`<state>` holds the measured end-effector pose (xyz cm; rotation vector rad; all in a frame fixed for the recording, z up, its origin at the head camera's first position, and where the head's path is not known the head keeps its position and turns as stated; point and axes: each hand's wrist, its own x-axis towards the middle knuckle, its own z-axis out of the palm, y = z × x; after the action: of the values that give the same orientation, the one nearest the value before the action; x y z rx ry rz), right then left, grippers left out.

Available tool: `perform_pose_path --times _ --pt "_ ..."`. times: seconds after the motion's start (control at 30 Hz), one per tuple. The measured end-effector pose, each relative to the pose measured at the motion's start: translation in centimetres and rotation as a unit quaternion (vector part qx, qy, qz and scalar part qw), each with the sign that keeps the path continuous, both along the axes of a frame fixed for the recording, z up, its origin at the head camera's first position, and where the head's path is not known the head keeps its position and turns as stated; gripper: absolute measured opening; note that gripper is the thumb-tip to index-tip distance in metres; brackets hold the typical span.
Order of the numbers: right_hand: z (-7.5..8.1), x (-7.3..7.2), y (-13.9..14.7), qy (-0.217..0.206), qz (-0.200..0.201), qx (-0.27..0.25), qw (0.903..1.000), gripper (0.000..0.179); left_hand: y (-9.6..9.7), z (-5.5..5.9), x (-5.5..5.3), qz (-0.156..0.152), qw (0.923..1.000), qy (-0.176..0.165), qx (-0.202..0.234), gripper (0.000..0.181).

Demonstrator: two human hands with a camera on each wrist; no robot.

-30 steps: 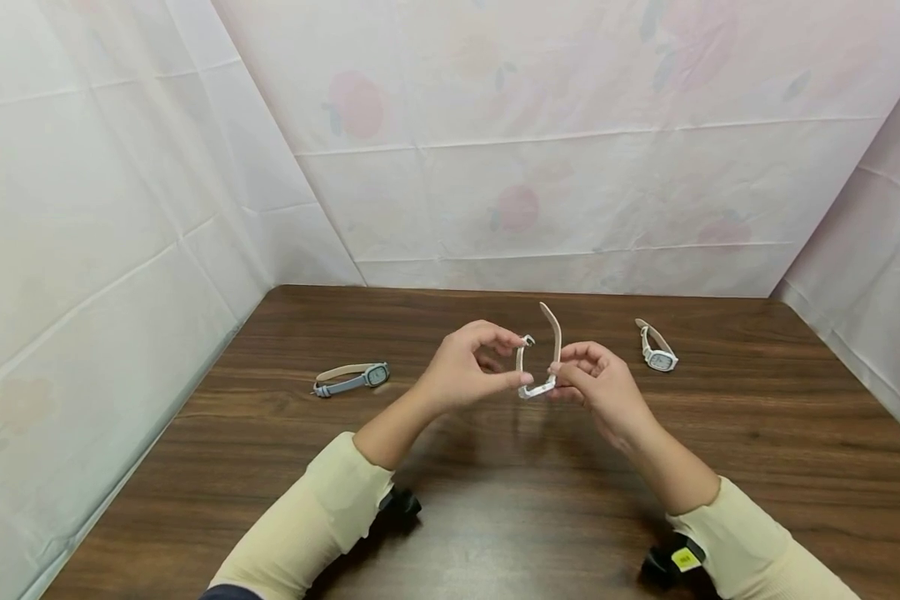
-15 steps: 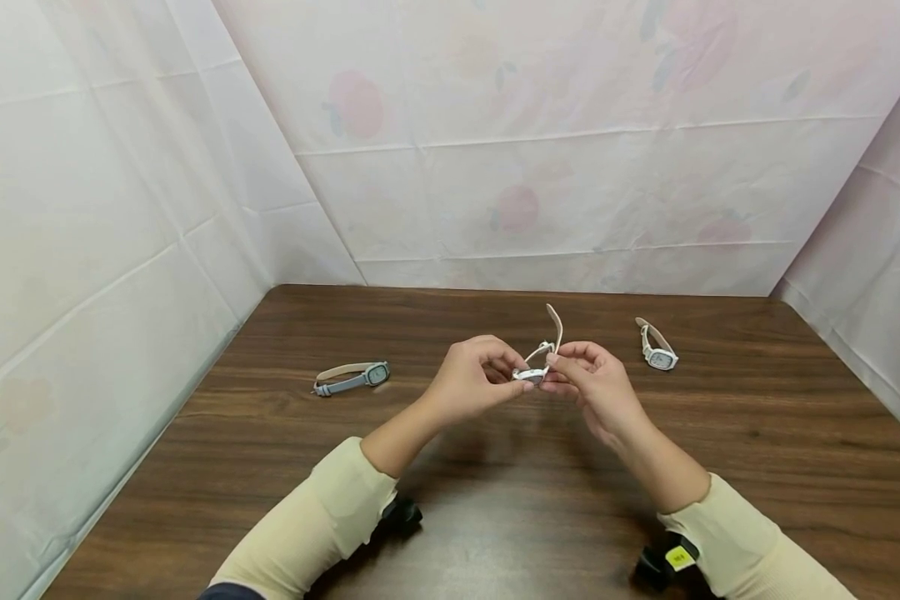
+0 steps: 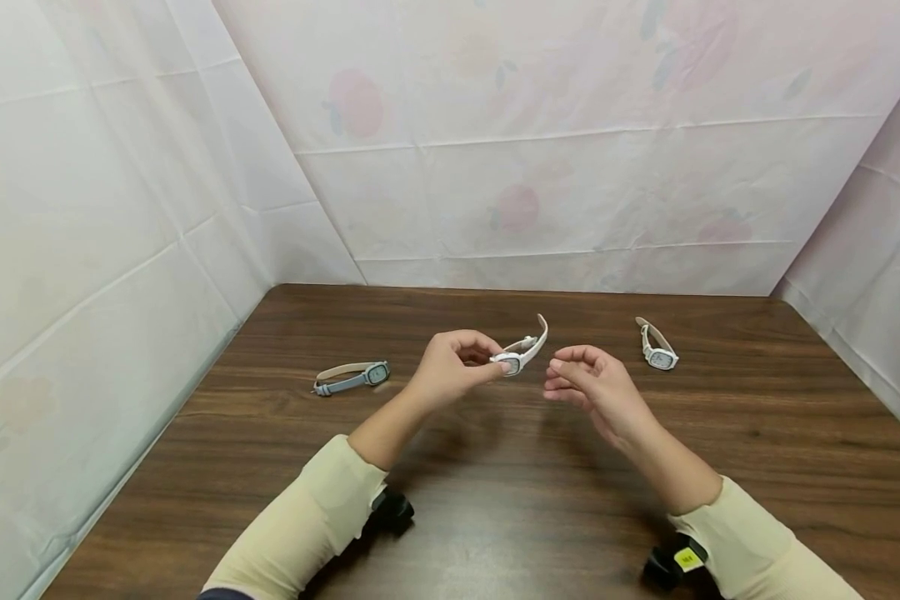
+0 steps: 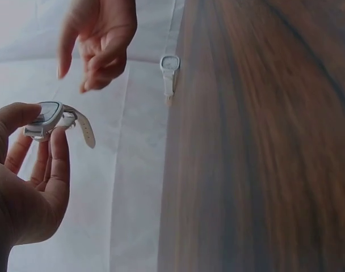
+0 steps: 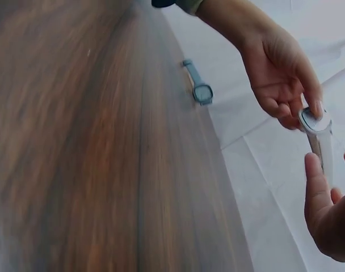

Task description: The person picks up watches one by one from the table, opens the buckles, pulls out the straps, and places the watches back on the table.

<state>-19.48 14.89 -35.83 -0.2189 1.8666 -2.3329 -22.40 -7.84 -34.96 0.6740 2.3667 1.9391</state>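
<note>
My left hand [image 3: 453, 367] pinches a white wristwatch [image 3: 512, 362] by its case, thumb on the dial and fingers beneath. The watch is held above the table with its dial up, and its strap curves away to the right with the free end raised. In the left wrist view the white watch [image 4: 50, 116] shows a strap end with holes hanging past the fingertips. My right hand [image 3: 596, 387] is just right of the strap, apart from it in the head view, with its fingers loosely bent and nothing between them.
A blue-grey wristwatch [image 3: 352, 377] lies on the left of the brown wooden table [image 3: 495, 517]. Another white wristwatch [image 3: 657, 350] lies at the back right. Pale fruit-print curtains [image 3: 450, 150] stand along the table's back and sides.
The white watch has been turned so its dial faces up and moved slightly left with my left hand. My right hand has let go of it.
</note>
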Motion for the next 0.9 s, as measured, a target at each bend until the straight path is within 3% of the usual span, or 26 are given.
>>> perform_pose_path --times 0.13,0.3,0.5,0.7,0.8,0.9 --pt "-0.4 0.0 0.8 0.049 0.010 0.096 0.9941 0.027 -0.7 -0.3 -0.3 0.003 0.9999 -0.015 0.007 0.015" --pt "-0.5 -0.2 2.0 0.116 0.018 0.192 0.9745 0.036 -1.5 -0.6 -0.5 0.000 0.9995 -0.027 0.017 0.015" --pt "-0.4 -0.4 3.7 0.188 0.007 0.270 0.9443 0.039 -2.1 -1.0 -1.2 0.008 0.9989 -0.033 0.033 0.015" --pt "-0.9 -1.2 5.1 0.228 -0.014 0.344 0.9106 0.043 -2.6 -1.8 -2.8 0.027 0.9979 -0.047 0.035 0.018" --pt "-1.2 -1.4 5.5 0.245 -0.019 0.360 0.9000 0.045 -2.9 -2.2 -3.6 0.028 0.9982 -0.050 0.020 0.018" --pt "-1.4 -1.6 5.9 0.248 -0.022 0.362 0.8982 0.046 -3.2 -2.5 -4.4 0.021 0.9985 -0.050 -0.005 0.017"
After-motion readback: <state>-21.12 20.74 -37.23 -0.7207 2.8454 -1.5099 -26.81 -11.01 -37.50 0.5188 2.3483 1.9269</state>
